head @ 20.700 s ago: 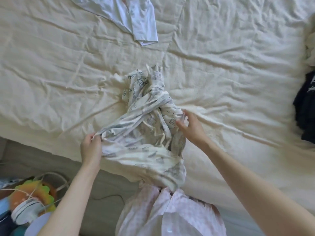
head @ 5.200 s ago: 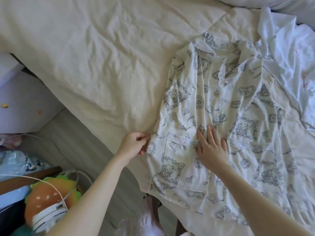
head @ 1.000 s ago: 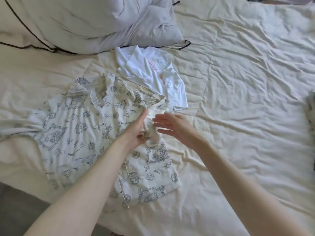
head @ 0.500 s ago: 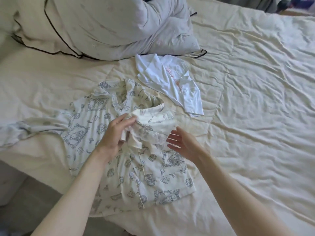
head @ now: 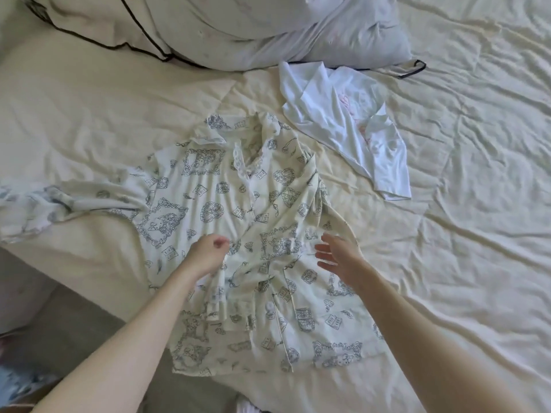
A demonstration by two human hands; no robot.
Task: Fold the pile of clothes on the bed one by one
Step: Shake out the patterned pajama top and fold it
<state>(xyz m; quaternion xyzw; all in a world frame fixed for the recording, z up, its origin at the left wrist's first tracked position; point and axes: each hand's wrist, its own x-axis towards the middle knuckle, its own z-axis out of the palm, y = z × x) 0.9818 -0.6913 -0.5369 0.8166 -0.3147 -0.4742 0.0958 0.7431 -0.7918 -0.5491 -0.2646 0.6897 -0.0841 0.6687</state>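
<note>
A cream pajama shirt (head: 214, 186) with a blue cartoon print lies face up on the bed (head: 447, 234), collar toward the pillows. One sleeve (head: 286, 234) is folded diagonally across its front. My left hand (head: 207, 253) has curled fingers and pinches this sleeve near the cuff, which lies just below my wrist. Over the shirt's right side my right hand (head: 338, 254) is open with fingers spread, holding nothing. The other sleeve (head: 59, 201) stretches out left to the bed's edge.
A crumpled white T-shirt (head: 351, 126) lies beyond the pajama shirt, to the right. Pillows (head: 253, 28) with dark piping fill the top. The bed's edge and grey floor (head: 68, 332) are at the lower left.
The sleeve, raised between both hands before, now lies across the shirt's front. My left hand came down with it; my right hand moved off to the right, open.
</note>
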